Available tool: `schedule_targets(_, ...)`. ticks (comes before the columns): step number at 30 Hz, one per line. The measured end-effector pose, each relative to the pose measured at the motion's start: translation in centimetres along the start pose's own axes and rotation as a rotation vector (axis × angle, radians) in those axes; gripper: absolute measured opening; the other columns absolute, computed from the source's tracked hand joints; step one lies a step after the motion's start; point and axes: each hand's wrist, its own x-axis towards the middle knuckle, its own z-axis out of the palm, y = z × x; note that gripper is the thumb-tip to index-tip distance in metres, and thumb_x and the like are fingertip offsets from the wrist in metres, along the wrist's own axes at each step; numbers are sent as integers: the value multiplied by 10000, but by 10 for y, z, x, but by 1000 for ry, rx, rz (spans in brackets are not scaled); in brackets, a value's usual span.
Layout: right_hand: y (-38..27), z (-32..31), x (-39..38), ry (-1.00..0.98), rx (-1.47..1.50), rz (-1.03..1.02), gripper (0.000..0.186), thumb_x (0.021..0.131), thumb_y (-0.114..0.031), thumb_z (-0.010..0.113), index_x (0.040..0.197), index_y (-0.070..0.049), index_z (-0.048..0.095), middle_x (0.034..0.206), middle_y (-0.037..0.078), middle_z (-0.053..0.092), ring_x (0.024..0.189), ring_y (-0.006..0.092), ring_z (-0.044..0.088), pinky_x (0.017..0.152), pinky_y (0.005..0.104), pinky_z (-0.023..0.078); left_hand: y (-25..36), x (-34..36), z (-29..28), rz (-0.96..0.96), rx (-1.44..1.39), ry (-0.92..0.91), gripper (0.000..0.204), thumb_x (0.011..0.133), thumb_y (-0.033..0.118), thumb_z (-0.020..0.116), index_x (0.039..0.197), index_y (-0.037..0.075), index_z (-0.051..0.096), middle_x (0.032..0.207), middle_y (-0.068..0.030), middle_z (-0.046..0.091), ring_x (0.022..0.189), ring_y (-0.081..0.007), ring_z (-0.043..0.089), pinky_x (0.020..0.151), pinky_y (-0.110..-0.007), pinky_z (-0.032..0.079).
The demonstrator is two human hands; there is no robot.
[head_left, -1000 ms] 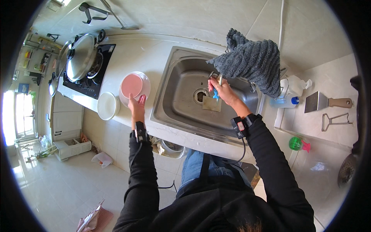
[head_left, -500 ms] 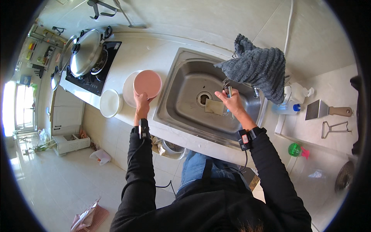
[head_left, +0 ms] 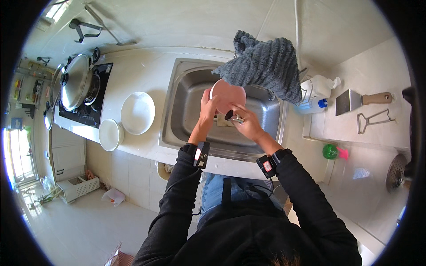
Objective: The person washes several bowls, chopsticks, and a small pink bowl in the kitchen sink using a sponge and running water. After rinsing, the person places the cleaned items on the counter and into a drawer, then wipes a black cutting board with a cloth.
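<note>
A pink bowl [head_left: 231,92] hangs tilted over the sink [head_left: 177,106], its far part hidden beneath a grey ribbed towel [head_left: 266,66]. My left hand [head_left: 206,113] grips the bowl by its left side. Closed around metal cutlery [head_left: 238,119], apparently spoons, my right hand [head_left: 250,126] also has its fingertips against the bowl's near side. One dark oval spoon end sticks out toward the left hand. Behind the hands, a pale flat cloth or pad [head_left: 225,121] lies partly covered on the sink bottom.
Left of the sink stand a white plate [head_left: 138,113] and a white bowl [head_left: 111,134] on the counter. Farther left, a lidded pot [head_left: 76,84] sits on the stove. Right are a blue-capped bottle [head_left: 313,105], a scraper [head_left: 355,101] and a green spray bottle [head_left: 329,151].
My left hand has carried the pink bowl rightward from above the white plate to over the sink. My right hand, still holding the cutlery, has come to the bowl.
</note>
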Motion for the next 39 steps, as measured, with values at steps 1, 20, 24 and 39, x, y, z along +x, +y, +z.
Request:
schedule_targets(1,2,-2,-1,-29,-53,-27,595,712,51,674,1271,-117,557,1262,119,569,1047,327,600,827,379,519,3,5,5,-1,62,27,456,827,214,553,1255,69,496,1047,-78,599,840,-150,587,641,-295,505)
schedule_targets(20,5,19,25,239,966,661,112,848,-84,660,804,6,612,565,39,540,403,118,478,389,250,331,28,21,44,282,1322,120,277,875,301,532,1014,110,676,1080,-105,618,1058,-350,574,899,-499,454)
schedule_targets(24,3,15,28,264,912,660,139,838,-104,676,785,3,604,552,41,533,403,116,479,391,247,321,24,38,39,197,1448,36,288,823,320,567,929,77,681,972,-122,651,855,-372,629,780,-479,510)
schedule_targets(39,-6,-6,30,256,946,656,160,847,-129,672,730,-48,599,545,15,518,406,99,469,386,248,313,29,60,18,6,945,-256,426,847,283,614,1199,47,567,1128,-153,614,1098,-275,570,895,-379,463)
